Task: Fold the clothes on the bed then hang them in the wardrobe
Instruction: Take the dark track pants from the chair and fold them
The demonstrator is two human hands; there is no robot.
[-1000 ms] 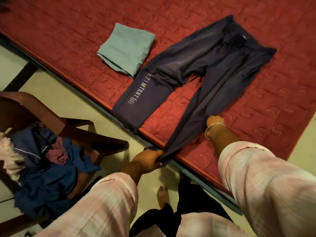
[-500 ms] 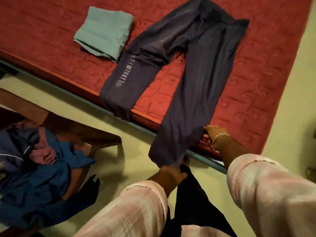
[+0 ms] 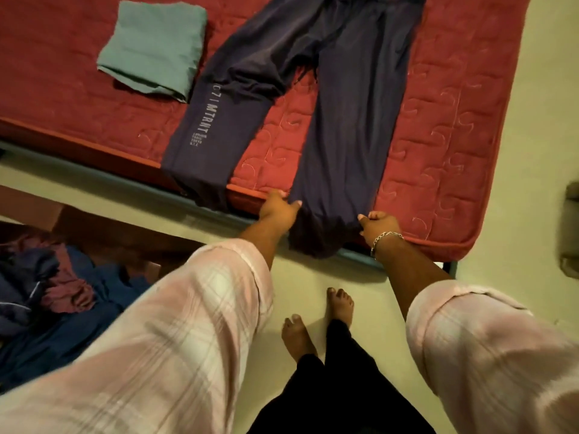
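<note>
Head view, looking down over the near edge of the red quilted mattress (image 3: 438, 136): a pair of dark purple-grey track trousers (image 3: 338, 98) lies spread flat on it, waist towards the far side and both legs running to the near edge. The leg further from the mattress's near corner carries pale printed lettering down its side, and its cuff droops over the edge. The other leg also spills over the edge, and both hands are on it there. The left hand (image 3: 279, 208) has its fingers curled onto the cloth at the side of that leg facing the lettered one, thumb on top, gripping the fabric. The right hand (image 3: 377, 222), a silver chain bracelet (image 3: 387, 238) at its wrist, pinches the opposite side of the same leg, the side nearer the mattress's corner. Between the two hands the hem hangs bunched below the mattress edge.

Further along the mattress from the corner, just beside the lettered leg, lies a folded pale green garment (image 3: 153, 48), squared off and apart from the trousers. Both arms wear pink checked sleeves (image 3: 175, 324). Off the mattress, on the lettered-leg side, a heap of blue and maroon clothes (image 3: 53, 302) sits low beside a brown wooden piece of furniture I cannot make out fully. Bare feet (image 3: 316, 321) stand on the pale floor (image 3: 539, 151) below the mattress edge.
</note>
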